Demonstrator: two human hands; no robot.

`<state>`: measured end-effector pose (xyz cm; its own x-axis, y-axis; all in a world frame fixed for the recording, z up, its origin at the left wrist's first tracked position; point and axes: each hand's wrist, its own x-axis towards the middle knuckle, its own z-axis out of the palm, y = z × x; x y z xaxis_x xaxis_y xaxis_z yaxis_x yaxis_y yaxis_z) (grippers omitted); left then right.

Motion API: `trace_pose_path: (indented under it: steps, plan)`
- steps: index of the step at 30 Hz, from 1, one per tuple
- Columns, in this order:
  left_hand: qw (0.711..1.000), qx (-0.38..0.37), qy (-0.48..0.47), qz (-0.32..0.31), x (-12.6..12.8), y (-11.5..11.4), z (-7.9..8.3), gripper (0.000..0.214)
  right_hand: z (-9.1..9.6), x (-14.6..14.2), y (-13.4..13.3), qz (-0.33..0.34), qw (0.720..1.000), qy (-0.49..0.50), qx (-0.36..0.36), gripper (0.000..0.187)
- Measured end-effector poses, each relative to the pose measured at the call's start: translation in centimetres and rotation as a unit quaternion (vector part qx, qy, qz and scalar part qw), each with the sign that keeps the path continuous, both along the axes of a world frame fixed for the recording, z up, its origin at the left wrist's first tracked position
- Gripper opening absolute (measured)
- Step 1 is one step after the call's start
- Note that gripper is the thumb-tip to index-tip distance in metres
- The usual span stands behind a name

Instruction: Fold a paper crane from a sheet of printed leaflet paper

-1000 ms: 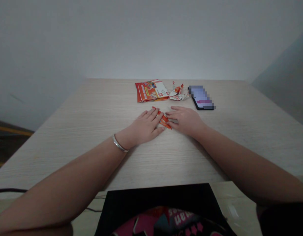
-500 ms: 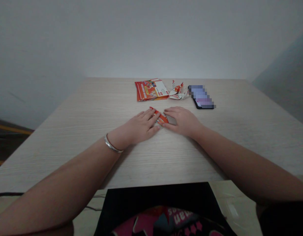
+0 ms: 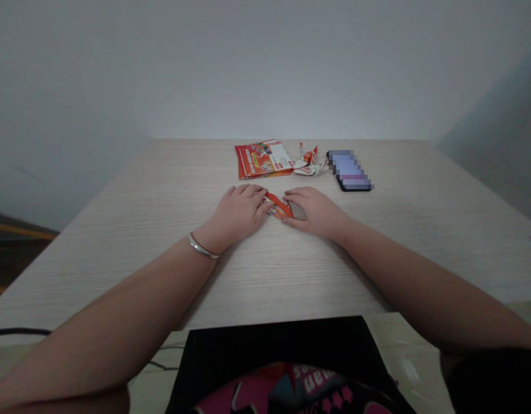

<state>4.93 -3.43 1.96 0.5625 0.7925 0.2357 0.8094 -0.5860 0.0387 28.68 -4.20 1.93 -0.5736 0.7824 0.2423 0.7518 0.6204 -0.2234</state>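
A small folded piece of printed red-and-white paper (image 3: 280, 206) lies on the table between my hands. My left hand (image 3: 242, 211) grips its left end, fingers curled along the far side and thumb on the near side. At the right end, my right hand (image 3: 317, 211) holds the paper with its thumb and fingers at the near and far edges. A grey area shows in the gap between that thumb and fingers; I cannot make out what it is. Part of the paper is hidden under the fingers.
Beyond my hands lies a stack of red-and-white printed leaflets (image 3: 263, 160). Beside it sits a folded paper figure (image 3: 309, 162) in the same print, then a phone (image 3: 349, 171) with a blurred screen. A wall (image 3: 291, 69) stands behind the table (image 3: 162, 172).
My left hand has drawn back from lying flat across the paper, and its fingers now curl around the left end. My right hand has stayed nearly in place.
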Motion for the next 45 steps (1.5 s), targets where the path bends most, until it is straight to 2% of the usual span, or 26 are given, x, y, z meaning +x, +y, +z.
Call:
trace_pose_path:
  steps: [4,10,15,18,20,23,25,27,30,32,37,39,45]
  plan:
    - [0.999,0.004,-0.033,0.018,0.0,0.9,-0.6,0.055,0.1,0.0,0.0,0.005,1.0,0.005,-0.017,0.06]
    - [0.995,-0.039,-0.087,-0.007,-0.6,1.3,-0.6,0.047,-0.3,0.1,0.0,0.007,0.999,0.022,-0.032,0.062]
    - [0.989,-0.071,-0.129,-0.016,0.2,0.6,0.9,0.033,-0.6,0.4,0.3,0.023,0.998,0.053,-0.034,0.05]
    - [0.98,-0.082,-0.182,0.001,0.7,0.1,1.4,0.028,-0.4,0.3,0.6,0.028,0.994,0.09,-0.06,0.042]
    - [0.971,-0.068,-0.228,-0.002,0.8,-0.1,1.5,0.028,-0.1,0.2,0.6,0.007,0.99,0.113,-0.085,0.033]
    - [0.963,-0.028,-0.264,-0.052,0.6,0.0,1.4,0.026,0.2,0.0,0.5,-0.043,0.984,0.146,-0.097,0.018]
    - [0.96,-0.004,-0.266,-0.087,0.3,0.2,1.3,0.02,0.2,0.0,0.3,-0.047,0.981,0.172,-0.072,0.012]
    - [0.961,0.025,-0.254,-0.109,0.1,0.5,1.2,0.018,0.1,0.0,0.1,-0.023,0.983,0.182,-0.027,0.015]
    - [0.973,0.064,-0.192,-0.114,-0.1,0.8,1.0,0.017,-0.1,0.2,0.1,0.026,0.989,0.146,0.024,0.016]
    - [0.983,0.065,-0.128,-0.117,-0.1,0.8,1.0,0.018,-0.2,0.4,0.2,0.052,0.991,0.118,0.026,0.014]
    - [0.991,0.006,-0.008,-0.132,0.1,0.5,1.1,0.024,-0.3,0.8,0.4,0.101,0.99,0.096,-0.001,0.012]
    - [0.99,-0.001,0.016,-0.142,0.1,0.4,1.3,0.026,-0.3,1.1,0.4,0.082,0.992,0.096,-0.003,0.014]
    - [0.987,-0.012,0.04,-0.157,0.0,-0.1,1.2,0.032,-0.4,1.3,0.4,-0.045,0.994,0.1,0.016,0.012]
